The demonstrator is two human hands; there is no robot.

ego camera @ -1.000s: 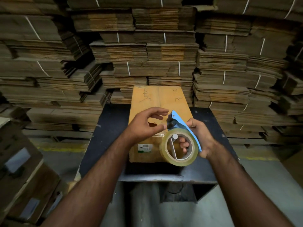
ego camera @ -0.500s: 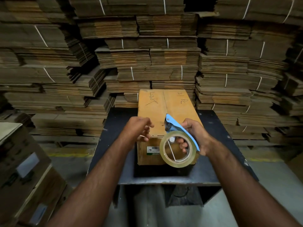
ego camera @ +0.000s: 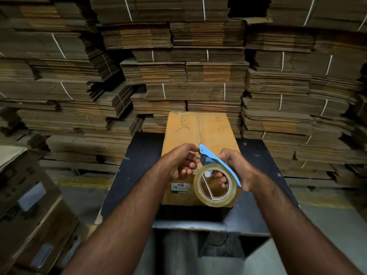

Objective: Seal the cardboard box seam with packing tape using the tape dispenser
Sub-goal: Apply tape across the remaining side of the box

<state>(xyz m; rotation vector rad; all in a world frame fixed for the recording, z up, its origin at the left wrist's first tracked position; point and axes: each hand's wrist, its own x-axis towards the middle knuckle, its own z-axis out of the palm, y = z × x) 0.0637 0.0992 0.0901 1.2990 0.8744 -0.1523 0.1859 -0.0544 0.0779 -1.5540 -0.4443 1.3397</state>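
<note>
Left hand (ego camera: 181, 162) has come in, pinching at the blue dispenser (ego camera: 216, 162); right hand (ego camera: 232, 167) is gripping it over the box (ego camera: 200, 133) scrawled "31 Pc".

- Strapped stacks of flattened cardboard (ego camera: 198, 72) fill the far side, left to right
- A dark counter (ego camera: 139, 155) stands in the middle
- Grey concrete floor (ego camera: 327, 225) with a worn yellow line (ego camera: 83, 183)
- Dim light, brown cartons (ego camera: 29, 215) near left
</note>
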